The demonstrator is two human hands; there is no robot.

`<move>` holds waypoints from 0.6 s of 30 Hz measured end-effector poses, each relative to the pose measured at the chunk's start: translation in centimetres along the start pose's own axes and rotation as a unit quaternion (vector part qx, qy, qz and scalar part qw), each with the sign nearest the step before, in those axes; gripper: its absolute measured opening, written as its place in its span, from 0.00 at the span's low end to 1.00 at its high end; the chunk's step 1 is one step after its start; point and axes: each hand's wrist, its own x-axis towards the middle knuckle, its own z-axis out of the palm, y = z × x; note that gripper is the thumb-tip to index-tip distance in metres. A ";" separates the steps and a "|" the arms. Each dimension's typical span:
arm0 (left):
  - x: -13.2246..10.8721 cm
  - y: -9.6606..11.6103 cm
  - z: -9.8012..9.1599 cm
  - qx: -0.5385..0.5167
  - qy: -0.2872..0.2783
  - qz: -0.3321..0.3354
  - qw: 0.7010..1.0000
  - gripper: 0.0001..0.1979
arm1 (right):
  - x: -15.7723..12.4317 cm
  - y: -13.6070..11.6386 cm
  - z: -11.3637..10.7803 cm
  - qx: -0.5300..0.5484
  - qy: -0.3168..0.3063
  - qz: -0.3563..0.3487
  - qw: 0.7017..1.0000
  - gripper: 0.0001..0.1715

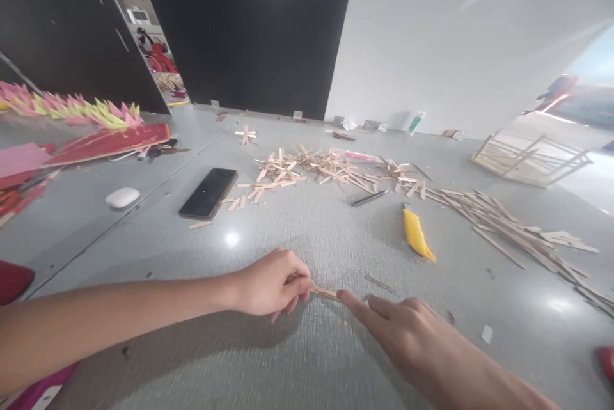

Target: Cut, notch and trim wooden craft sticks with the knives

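Note:
My left hand [278,283] is closed in a pinch on one end of a short, thin wooden stick [325,293], in the lower middle of the view. My right hand [396,323] is at the stick's other end, its index finger laid along the tip and its thumb hidden beneath. The stick lies almost level between the two hands, low over the grey surface. Just beyond my right hand is a small flat strip [378,283]. A yellow cutter [416,234] lies farther right.
A pile of short wooden pieces [316,167] spreads ahead, with long sticks [508,224] to the right. A phone [208,194], a white case [122,197] and a pen [369,198] lie around. A stick frame [532,160] stands far right; red board [110,144] at left.

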 end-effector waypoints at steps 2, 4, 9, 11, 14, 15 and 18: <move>0.0 0.0 0.0 0.002 0.001 -0.001 1.000 0.15 | 0.0 -0.1 -0.4 0.006 0.007 0.017 1.000 0.42; 0.0 0.2 0.0 0.005 0.003 -0.004 1.000 0.15 | -0.1 -0.8 -0.9 0.000 0.003 0.039 0.999 0.44; -0.1 0.2 0.0 0.011 0.008 -0.006 1.000 0.16 | -0.8 -1.8 -1.6 0.006 -0.008 0.062 0.998 0.42; 0.0 0.0 0.0 0.011 0.010 -0.005 1.000 0.16 | -1.0 -1.5 -1.7 -0.004 0.003 0.051 0.999 0.39; 0.1 -0.3 0.1 0.006 0.012 -0.002 1.000 0.16 | -1.2 -1.2 -1.4 -0.028 0.019 0.045 0.998 0.33; 0.1 -0.4 0.1 0.005 0.013 -0.001 1.000 0.16 | -1.3 -1.2 -1.2 -0.033 0.021 0.046 0.998 0.32; 0.2 -0.7 0.2 0.001 0.014 0.000 1.000 0.16 | -1.6 -1.5 -0.5 -0.033 0.007 0.052 0.998 0.34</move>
